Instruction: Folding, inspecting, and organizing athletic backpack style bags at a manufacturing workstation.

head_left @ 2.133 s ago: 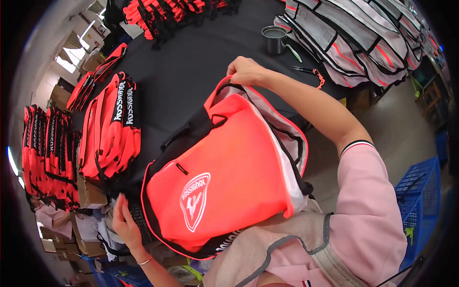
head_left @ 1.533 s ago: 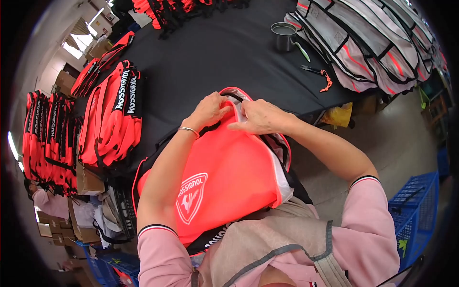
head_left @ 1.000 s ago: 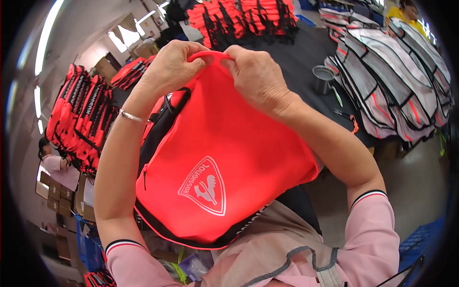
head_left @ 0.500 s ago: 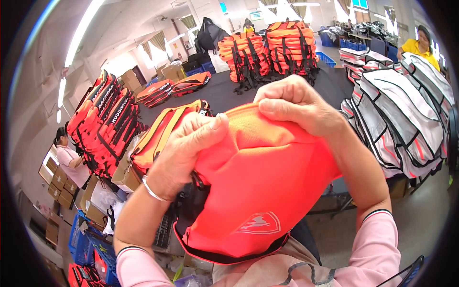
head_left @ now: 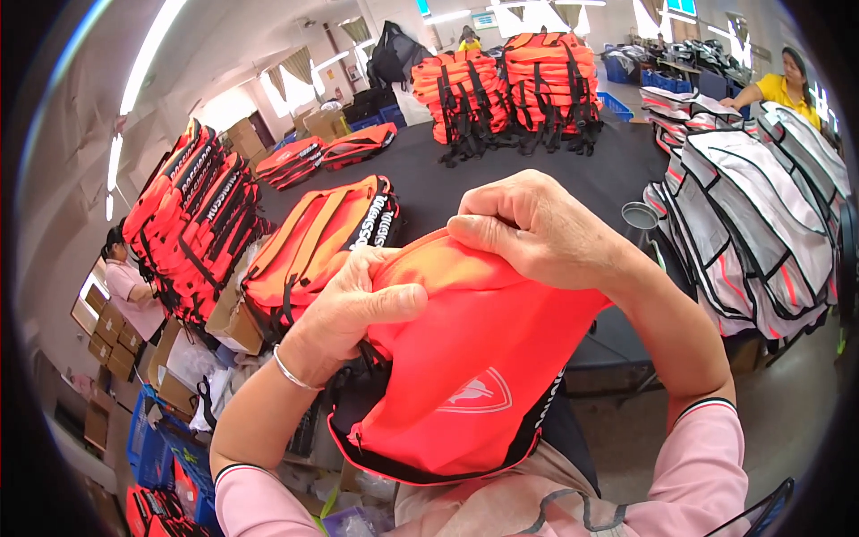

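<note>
Red-orange backpack [head_left: 483, 331] (pale shield emblem [head_left: 479, 392] on its front) held up at the near side of the black surface [head_left: 617, 166]. Left hand [head_left: 353, 309]: grip closed on its upper left edge. Right hand [head_left: 541, 231]: grip closed on its top edge. Folded orange bags [head_left: 309, 240] beyond left hand; grey-and-white fabric pieces [head_left: 752, 206] stacked right.

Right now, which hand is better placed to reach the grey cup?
Probably the right hand: it is nearer the grey cup; the left hand is farther left. Both hold the red bag.
</note>
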Demonstrator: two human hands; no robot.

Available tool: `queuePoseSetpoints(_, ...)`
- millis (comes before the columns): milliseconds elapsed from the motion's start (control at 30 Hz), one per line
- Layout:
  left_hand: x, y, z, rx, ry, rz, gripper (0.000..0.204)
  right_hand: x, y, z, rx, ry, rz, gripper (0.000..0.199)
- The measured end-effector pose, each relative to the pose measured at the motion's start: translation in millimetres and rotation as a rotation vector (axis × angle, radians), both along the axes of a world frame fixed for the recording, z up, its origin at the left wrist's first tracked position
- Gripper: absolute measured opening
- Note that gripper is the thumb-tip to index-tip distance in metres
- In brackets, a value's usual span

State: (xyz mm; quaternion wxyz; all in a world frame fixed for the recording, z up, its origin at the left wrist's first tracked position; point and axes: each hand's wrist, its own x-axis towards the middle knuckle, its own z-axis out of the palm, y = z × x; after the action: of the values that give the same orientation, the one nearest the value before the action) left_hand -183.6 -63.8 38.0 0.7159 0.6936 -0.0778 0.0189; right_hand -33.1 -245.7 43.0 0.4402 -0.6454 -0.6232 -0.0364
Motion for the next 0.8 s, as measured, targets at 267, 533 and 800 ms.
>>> queuePoseSetpoints(267, -6, 8, -33, 0.074, 0.075, 0.15, 0.044, 1, 19, -35, -0.042, 0.23, 0.187, 0.027)
queuePoseSetpoints(533, -1, 8, -24, -0.049, -0.007, 0.309, 0.046, -33, 27, -47, 0.391, -0.35, -0.148, 0.028)
queuePoseSetpoints(800, -10, 14, -21, 0.094, 0.022, 0.354, 0.053, -51, 28, -44, 0.399, -0.454, -0.174, 0.014)
